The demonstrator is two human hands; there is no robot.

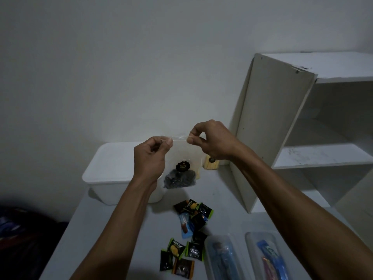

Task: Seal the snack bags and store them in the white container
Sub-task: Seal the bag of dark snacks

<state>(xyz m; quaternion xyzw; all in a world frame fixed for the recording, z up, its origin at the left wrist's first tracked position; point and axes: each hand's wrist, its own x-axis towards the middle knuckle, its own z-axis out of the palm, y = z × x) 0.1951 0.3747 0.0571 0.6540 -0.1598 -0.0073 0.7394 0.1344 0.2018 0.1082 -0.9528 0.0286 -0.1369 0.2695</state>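
Observation:
A clear snack bag (182, 156) with dark pieces at its bottom and a black round label hangs in the air above the table. My left hand (150, 156) pinches its top edge at the left, and my right hand (210, 141) pinches the same edge at the right. Behind and below the bag stands the white container (110, 170) with its lid on. A second bag with pale yellow sticks (211, 164) stands on the table behind my right hand, partly hidden.
Several small wrapped snacks (190, 217) lie scattered on the white table (105, 235) near its front. Two clear cases (266, 257) with blue items lie at the front right. A white shelf unit (298, 128) stands at the right.

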